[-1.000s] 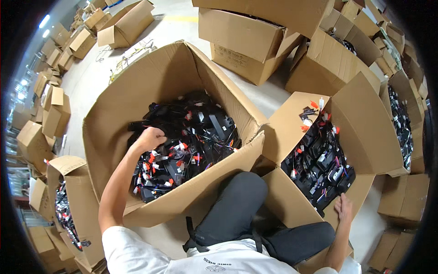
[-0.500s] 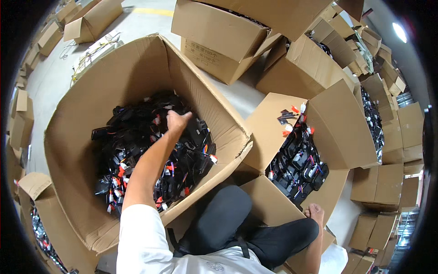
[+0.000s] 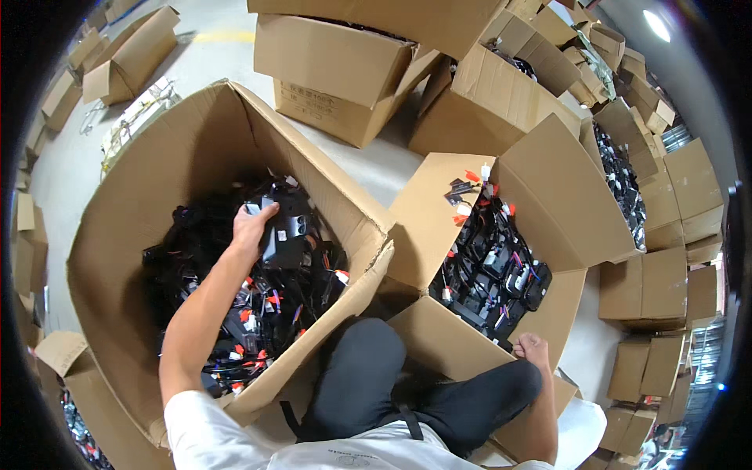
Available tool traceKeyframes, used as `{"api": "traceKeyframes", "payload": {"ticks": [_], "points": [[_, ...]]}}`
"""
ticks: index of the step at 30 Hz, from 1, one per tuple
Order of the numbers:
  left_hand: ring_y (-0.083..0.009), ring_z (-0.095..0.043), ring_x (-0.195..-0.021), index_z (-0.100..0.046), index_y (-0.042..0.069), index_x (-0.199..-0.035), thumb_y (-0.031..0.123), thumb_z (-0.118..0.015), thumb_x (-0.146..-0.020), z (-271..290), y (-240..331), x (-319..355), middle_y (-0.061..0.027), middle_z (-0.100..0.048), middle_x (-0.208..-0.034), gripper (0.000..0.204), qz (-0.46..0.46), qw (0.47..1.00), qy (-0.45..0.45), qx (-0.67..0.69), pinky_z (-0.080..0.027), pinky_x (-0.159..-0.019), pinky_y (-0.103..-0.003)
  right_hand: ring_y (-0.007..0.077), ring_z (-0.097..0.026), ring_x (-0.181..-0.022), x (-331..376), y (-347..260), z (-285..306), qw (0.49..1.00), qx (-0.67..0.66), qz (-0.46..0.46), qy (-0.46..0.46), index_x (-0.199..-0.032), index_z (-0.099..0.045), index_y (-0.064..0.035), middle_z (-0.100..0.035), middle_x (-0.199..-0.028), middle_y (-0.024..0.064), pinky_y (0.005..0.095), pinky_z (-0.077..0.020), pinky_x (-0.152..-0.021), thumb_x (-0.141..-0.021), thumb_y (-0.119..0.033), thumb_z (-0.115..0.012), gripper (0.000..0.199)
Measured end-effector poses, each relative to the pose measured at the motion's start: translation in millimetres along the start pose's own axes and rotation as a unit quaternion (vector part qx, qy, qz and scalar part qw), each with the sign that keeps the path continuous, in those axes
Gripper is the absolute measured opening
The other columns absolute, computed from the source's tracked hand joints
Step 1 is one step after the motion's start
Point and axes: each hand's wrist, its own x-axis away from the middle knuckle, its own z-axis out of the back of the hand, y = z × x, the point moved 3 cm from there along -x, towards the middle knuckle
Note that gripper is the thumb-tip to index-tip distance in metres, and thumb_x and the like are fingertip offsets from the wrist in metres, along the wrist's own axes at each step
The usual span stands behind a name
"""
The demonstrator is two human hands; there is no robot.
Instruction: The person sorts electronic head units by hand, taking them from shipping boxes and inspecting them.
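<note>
In the large carton (image 3: 110, 258) on my left lies a heap of black plastic units (image 3: 227, 313) with cables and small red and white connectors. My left hand (image 3: 252, 227) reaches into it, closed on the edge of a black box-shaped unit (image 3: 291, 229) with round dark openings on its face. The thumb lies over its top; the fingers are partly hidden. My right hand (image 3: 533, 349) is curled into a fist beside my knee, at the near rim of a smaller carton (image 3: 564, 313). Similar black units (image 3: 497, 274) with wires lie in that carton.
A closed-in row of cartons (image 3: 337, 70) stands beyond, and more filled cartons (image 3: 533, 117) lie to the far right. Another carton (image 3: 94, 392) sits close at lower left. My bent knees (image 3: 368, 352) are between the two near cartons.
My left hand has taken hold of a black unit and tilted it up, so that its face shows. The right fist stays by the smaller carton. The whole view has shifted a little.
</note>
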Motion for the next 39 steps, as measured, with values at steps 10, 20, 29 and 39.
{"api": "traceKeyframes", "payload": {"ticks": [10, 20, 29, 39], "points": [[-0.0168, -0.063, -0.1, -0.049, -0.002, -0.126, 0.016, -0.081, -0.078, 4.9, 197.1, 231.8, -0.0103, -0.063, -0.113, 0.06, -0.299, 0.941, -0.145, 0.062, -0.052, -0.092, -0.033, 0.0222, -0.064, -0.11, 186.6, -285.0, -186.4, 0.847, -0.019, 0.388, -0.362, -0.136, -0.049, 0.004, -0.062, -0.126, 0.018, 0.0353, -0.051, -0.097, -0.093, -0.008, -0.058, 0.045], [-0.0165, -0.068, -0.096, -0.058, 0.002, -0.119, 0.024, -0.061, -0.1, -55.1, 200.0, 312.8, -0.0085, -0.068, -0.112, 0.03, -0.241, 0.918, -0.235, 0.211, -0.057, -0.085, -0.032, 0.0207, -0.06, -0.107, 274.1, -305.9, -236.8, 0.769, -0.226, 0.506, -0.319, -0.138, -0.041, 0.0083, -0.062, -0.118, 0.0174, 0.0335, -0.0478, -0.094, -0.091, -0.022, -0.072, 0.065], [-0.0159, -0.068, -0.074, -0.064, 0.002, -0.107, 0.03, -0.061, -0.097, -56.4, 190.2, 288.7, -0.0088, -0.07, -0.092, 0.03, -0.201, 0.952, -0.215, 0.082, -0.055, -0.062, -0.03, 0.0171, -0.066, -0.088, 189.6, -260.0, -142.2, 0.791, -0.514, 0.193, -0.269, -0.126, -0.056, -0.0022, -0.067, -0.108, 0.0087, 0.0314, -0.0565, -0.078, -0.106, -0.027, -0.046, 0.033], [-0.0138, -0.062, -0.066, -0.065, 0.009, -0.118, 0.024, -0.053, -0.098, -94.7, 150.6, 310.2, -0.0035, -0.067, -0.102, 0.028, 0.059, 0.974, -0.179, 0.126, -0.046, -0.046, -0.026, 0.0213, -0.056, -0.121, 189.7, -237.3, -153.2, 0.673, -0.626, 0.271, -0.286, -0.145, -0.039, -0.0034, -0.055, -0.133, 0.011, 0.037, -0.0433, -0.106, -0.102, -0.017, -0.055, 0.048]]}}
